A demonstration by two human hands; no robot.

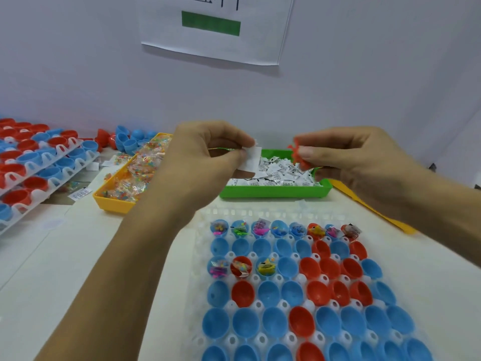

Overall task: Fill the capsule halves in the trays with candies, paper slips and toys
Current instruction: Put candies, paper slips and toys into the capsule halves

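Capsule halves (286, 293): smooth plastic cups, blue and red, oval-mouthed, seated in rows in white moulded tray (200, 256) at near centre of pale table (78, 269). Far row filled with small bright toys and clear packets; third row filled in three leftmost cups only; all others bare and glossy.

Left hand (203, 152) raised above far edge of tray, thumb and fingertips pinched together on white paper slip (251, 158), flat and rectangular. Thin green and yellow strand seen in same hand; what it belonged to, cannot tell.

Right hand (346, 155) raised at same height, well apart from left, fingers curled and clamped on small orange toy (299, 156), soft-looking, with short spikes.

Green tray (273, 192), shallow, rectangular, just beyond white tray, heaped with folded printed slips. Yellow tray (112, 201), left of green, filled with crinkled clear candy packets holding multicoloured beads.

Stacked white trays (52, 168) at far left, loaded with red and blue halves. Loose blue halves (127, 142) piled behind yellow tray. Printed sheet (216, 29) with green bar fixed on pale wall.
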